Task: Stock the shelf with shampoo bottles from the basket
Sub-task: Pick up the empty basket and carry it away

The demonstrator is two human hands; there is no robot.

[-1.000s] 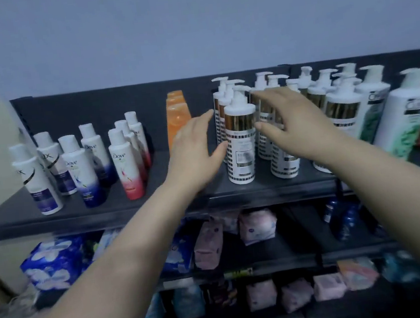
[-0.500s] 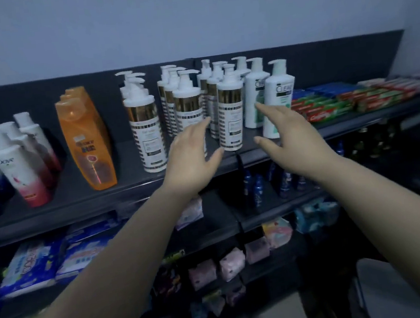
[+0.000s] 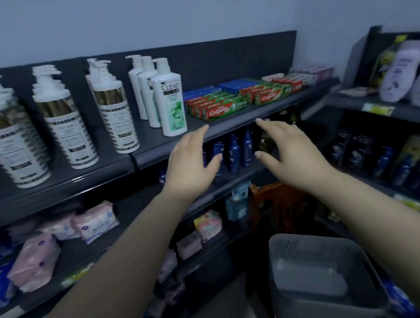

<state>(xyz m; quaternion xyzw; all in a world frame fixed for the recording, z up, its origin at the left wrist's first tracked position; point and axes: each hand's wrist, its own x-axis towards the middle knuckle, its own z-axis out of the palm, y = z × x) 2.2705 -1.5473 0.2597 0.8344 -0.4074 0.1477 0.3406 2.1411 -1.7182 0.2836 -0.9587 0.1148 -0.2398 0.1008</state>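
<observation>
Head-camera view of a dim shop aisle. Near the centre of the view, both bare hands were raised in front of a dark metal shelf (image 3: 229, 127), palms turned away from the camera. The left hand (image 3: 189, 166) had its fingers straight and spread and gripped nothing; its fingertips lay close to the shelf's front edge, though contact could not be judged. The right hand (image 3: 291, 156), just beside it at 3 o'clock, was likewise spread and held nothing. On the shelf at 11 o'clock stood a row of white Clear shampoo bottles (image 3: 170, 98) with pump tops, upright, one behind another. At 10 o'clock stood three rows of white pump bottles with gold bands (image 3: 66, 123). At 1 o'clock lay red and green Colgate toothpaste boxes (image 3: 221, 107), stacked flat. Behind the hands, on the tier below, stood small blue bottles (image 3: 234, 153). Pink wrapped packs (image 3: 95, 221) lay at 8 o'clock. The grey plastic basket (image 3: 305, 250) sat at 5 o'clock, under the right forearm, its inner floor in plain view.
</observation>
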